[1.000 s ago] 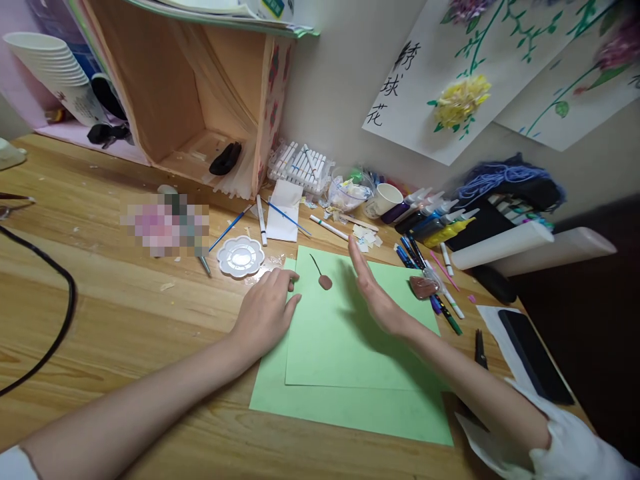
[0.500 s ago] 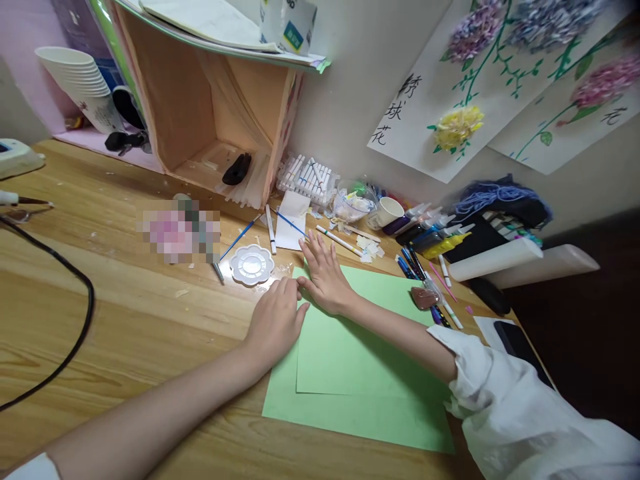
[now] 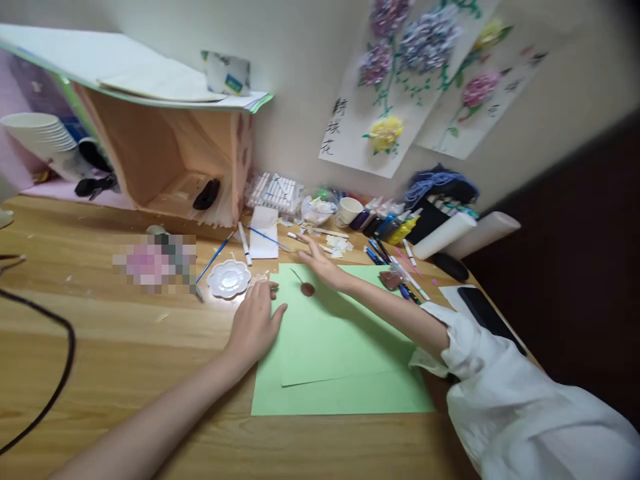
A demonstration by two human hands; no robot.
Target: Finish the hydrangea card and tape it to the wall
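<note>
My left hand [image 3: 254, 320] rests at the left edge of the green paper [image 3: 345, 347], its thumb apart from its bent fingers. Above the upper part of the sheet, my right hand [image 3: 324, 267] is open with its fingers stretched out. Between the hands a small round brown piece [image 3: 307, 289] with a thin dark stem lies on the paper. A larger green sheet [image 3: 350, 403] shows underneath. Close to my left fingers stands a white flower-shaped palette [image 3: 229, 279].
Behind the paper are a blue brush [image 3: 265, 238], a box of white markers [image 3: 274, 191], a paper cup [image 3: 349, 211] and several paint bottles [image 3: 385, 220]. Pens and a brown lump [image 3: 391, 280] lie on the right, near a black phone [image 3: 490, 319]. A black cable [image 3: 70, 353] curves at left.
My right hand has lifted and moved away from my left hand, and the brown piece with its stem now shows on the paper. The view has shifted right.
</note>
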